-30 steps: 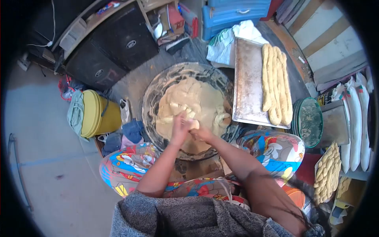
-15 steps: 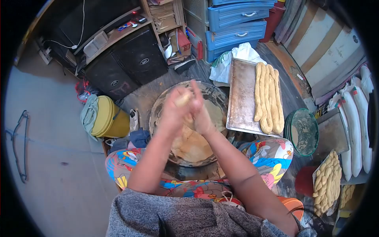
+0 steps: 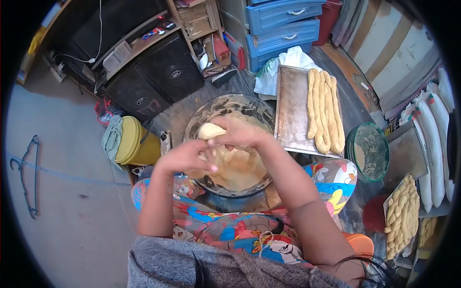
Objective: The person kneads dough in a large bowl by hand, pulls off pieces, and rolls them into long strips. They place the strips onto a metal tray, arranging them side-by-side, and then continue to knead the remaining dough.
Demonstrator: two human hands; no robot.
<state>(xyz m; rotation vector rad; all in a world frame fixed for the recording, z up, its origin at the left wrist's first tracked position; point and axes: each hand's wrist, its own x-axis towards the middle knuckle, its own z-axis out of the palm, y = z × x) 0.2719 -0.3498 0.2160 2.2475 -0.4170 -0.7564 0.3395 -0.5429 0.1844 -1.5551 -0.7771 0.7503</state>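
A pale piece of dough (image 3: 211, 131) pokes out at the fingertips of my right hand (image 3: 240, 132), which is closed round it above a wide dark basin (image 3: 197, 115). My left hand (image 3: 185, 156) sits just below and to the left, its fingers apart with nothing seen in them, close to the right fingertips. Beneath both hands, the basin holds a mass of tan dough (image 3: 235, 168), partly hidden by them. To the right, a worn metal tray (image 3: 291, 110) carries long folded dough ropes (image 3: 326, 110) along its right side.
A green-rimmed tub (image 3: 370, 153) stands right of the tray. Farther right are a board of braided dough (image 3: 402, 216) and white sacks (image 3: 430, 153). At left is a yellow bucket (image 3: 132, 141). Blue drawers (image 3: 283, 36) and a black cabinet (image 3: 153, 79) stand behind.
My hands were raised and pressed together over the basin. They have come apart: the left is lower and to the left, the right lower, with the dough at its fingertips. The view shifted slightly.
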